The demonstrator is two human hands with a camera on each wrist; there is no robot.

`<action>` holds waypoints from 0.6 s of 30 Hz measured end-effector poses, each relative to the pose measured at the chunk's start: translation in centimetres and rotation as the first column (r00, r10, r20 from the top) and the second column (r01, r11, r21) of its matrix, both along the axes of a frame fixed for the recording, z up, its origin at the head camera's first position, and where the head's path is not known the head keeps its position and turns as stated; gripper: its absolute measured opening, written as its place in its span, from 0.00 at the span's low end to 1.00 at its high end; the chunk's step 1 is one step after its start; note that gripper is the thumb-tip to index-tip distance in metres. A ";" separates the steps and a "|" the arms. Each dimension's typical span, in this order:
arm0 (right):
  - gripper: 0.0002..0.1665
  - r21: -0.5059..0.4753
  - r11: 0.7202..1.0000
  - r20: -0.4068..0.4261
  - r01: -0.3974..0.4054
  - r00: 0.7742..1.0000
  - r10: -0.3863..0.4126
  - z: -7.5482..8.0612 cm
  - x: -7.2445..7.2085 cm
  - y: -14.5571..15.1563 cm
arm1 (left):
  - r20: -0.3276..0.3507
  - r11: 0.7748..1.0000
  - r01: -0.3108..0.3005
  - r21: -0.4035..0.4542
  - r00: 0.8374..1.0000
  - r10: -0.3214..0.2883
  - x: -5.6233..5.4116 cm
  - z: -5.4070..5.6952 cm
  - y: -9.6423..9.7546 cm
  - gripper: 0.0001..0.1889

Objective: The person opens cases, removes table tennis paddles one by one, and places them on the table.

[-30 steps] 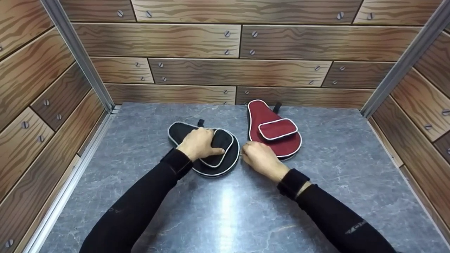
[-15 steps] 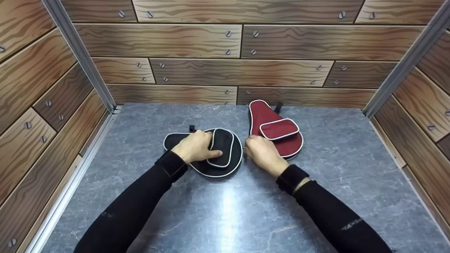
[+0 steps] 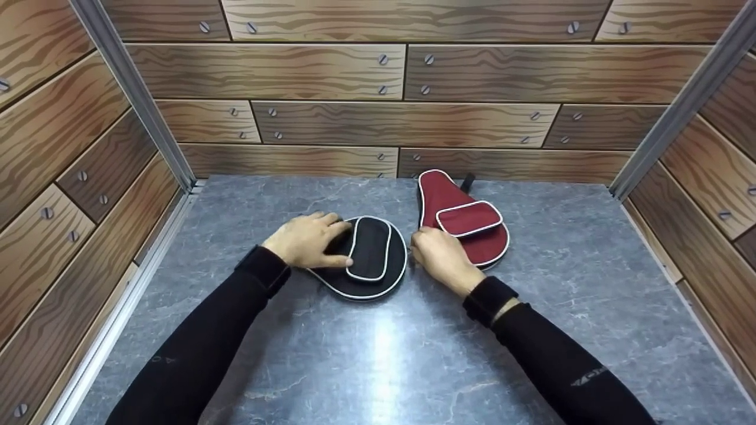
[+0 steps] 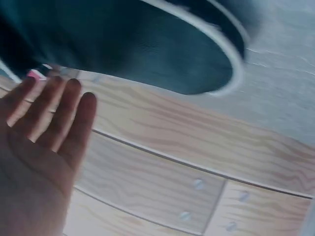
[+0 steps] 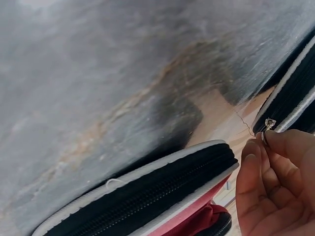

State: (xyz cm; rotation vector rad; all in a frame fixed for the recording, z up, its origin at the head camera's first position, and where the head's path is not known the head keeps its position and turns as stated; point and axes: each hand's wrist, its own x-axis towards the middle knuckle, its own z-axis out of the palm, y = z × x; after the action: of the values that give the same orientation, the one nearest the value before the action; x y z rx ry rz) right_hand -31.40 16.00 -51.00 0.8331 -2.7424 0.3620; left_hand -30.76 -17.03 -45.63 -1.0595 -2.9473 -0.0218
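A black table tennis paddle case [image 3: 398, 254] with white piping and a raised pocket lies flat on the grey table. Spread over its narrow handle end is my left hand [image 3: 307, 241], which hides much of that part. The left wrist view shows this hand's straight fingers [image 4: 78, 118] beside the dark fabric of the case [image 4: 147, 49]. Between thumb and fingertips, my right hand [image 3: 443, 257] pinches the small metal zipper pull [image 5: 266, 135] at the rounded edge of the black case. A red paddle case [image 3: 436, 189] lies just behind the right hand.
Wood-patterned panels [image 3: 331, 124] rise behind the table [image 3: 531, 366] and at both sides. Metal corner posts [image 3: 130, 97] stand at the back corners. The red case carries its own pocket [image 3: 469, 218] and a black strap loop [image 3: 467, 182].
The black case has turned slightly, its handle end swinging toward me. My left hand has slid left off the pocket, fingers loosened. My right hand has moved only slightly, still pinching the zipper pull.
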 end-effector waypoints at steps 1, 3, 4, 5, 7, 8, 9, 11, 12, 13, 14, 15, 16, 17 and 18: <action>0.11 -0.005 1.000 -0.003 -0.006 1.000 0.006 -0.1 -0.1 0.1 | 0.017 1.000 0.017 -0.002 1.000 -0.017 -0.2 -0.1 -0.4 0.48; 0.11 -0.015 1.000 -0.016 -0.018 1.000 0.018 -0.5 -0.4 0.2 | 0.069 0.999 0.041 -0.005 0.997 -0.040 -0.6 -0.3 -1.2 0.49; 0.11 -0.027 0.999 -0.020 -0.024 1.000 0.023 -1.1 -0.8 0.4 | 0.097 0.999 0.051 -0.005 0.994 -0.051 -0.7 -0.5 -1.5 0.50; 0.10 -0.037 0.999 -0.025 -0.028 0.999 0.027 -1.7 -1.3 0.5 | 0.125 0.998 0.059 -0.006 0.991 -0.057 -0.9 -0.7 -1.9 0.51; 0.10 -0.042 0.999 -0.041 -0.034 0.999 0.033 -3.1 -2.3 0.9 | 0.164 0.997 0.078 -0.008 0.983 -0.076 -1.2 -1.2 -2.4 0.54; 0.10 -0.038 0.999 -0.051 -0.036 0.998 0.034 -3.8 -2.9 1.1 | 0.177 0.996 0.090 -0.005 0.980 -0.088 -1.4 -1.4 -2.6 0.55; 0.10 -0.037 0.999 -0.054 -0.034 0.998 0.032 -4.5 -3.3 1.3 | 0.184 0.995 0.102 -0.002 0.978 -0.100 -1.5 -1.7 -2.8 0.56; 0.10 -0.029 0.999 -0.058 -0.034 0.998 0.032 -5.4 -4.0 1.5 | 0.197 0.993 0.119 0.004 0.973 -0.117 -1.6 -2.1 -3.1 0.58; 0.11 -0.026 0.999 -0.058 -0.035 0.998 0.033 -5.6 -4.0 1.6 | 0.201 0.992 0.124 0.012 0.972 -0.124 -1.6 -2.2 -3.2 0.58; 0.11 -0.032 0.999 -0.056 -0.038 0.998 0.036 -5.7 -4.1 1.7 | 0.207 0.992 0.126 0.021 0.970 -0.127 -1.6 -2.4 -3.4 0.59; 0.11 -0.039 0.998 -0.049 -0.041 0.998 0.039 -5.7 -4.1 1.7 | 0.214 0.992 0.126 0.030 0.968 -0.130 -1.7 -2.4 -3.4 0.59; 0.10 -0.039 0.998 -0.043 -0.045 0.998 0.043 -5.1 -3.5 1.6 | 0.222 0.992 0.124 0.038 0.966 -0.130 -1.7 -2.5 -3.5 0.59; 0.10 -0.045 0.998 -0.029 -0.049 0.998 0.048 -4.6 -3.2 1.5 | 0.229 0.992 0.122 0.044 0.965 -0.128 -1.7 -2.5 -3.6 0.60; 0.10 -0.043 0.998 -0.031 -0.050 0.998 0.049 -4.3 -3.0 1.4 | 0.234 0.992 0.119 0.049 0.964 -0.127 -1.7 -2.5 -3.6 0.60; 0.09 -0.045 0.998 -0.018 -0.052 0.999 0.051 -3.7 -2.5 1.3 | 0.236 0.992 0.115 0.052 0.964 -0.124 -1.6 -2.5 -3.7 0.60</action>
State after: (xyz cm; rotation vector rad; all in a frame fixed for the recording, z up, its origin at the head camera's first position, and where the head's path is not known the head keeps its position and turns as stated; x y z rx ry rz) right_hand -33.92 17.26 -54.73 0.8926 -2.6907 0.4238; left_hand -32.39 -20.69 -48.16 -1.3161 -3.0696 -0.2219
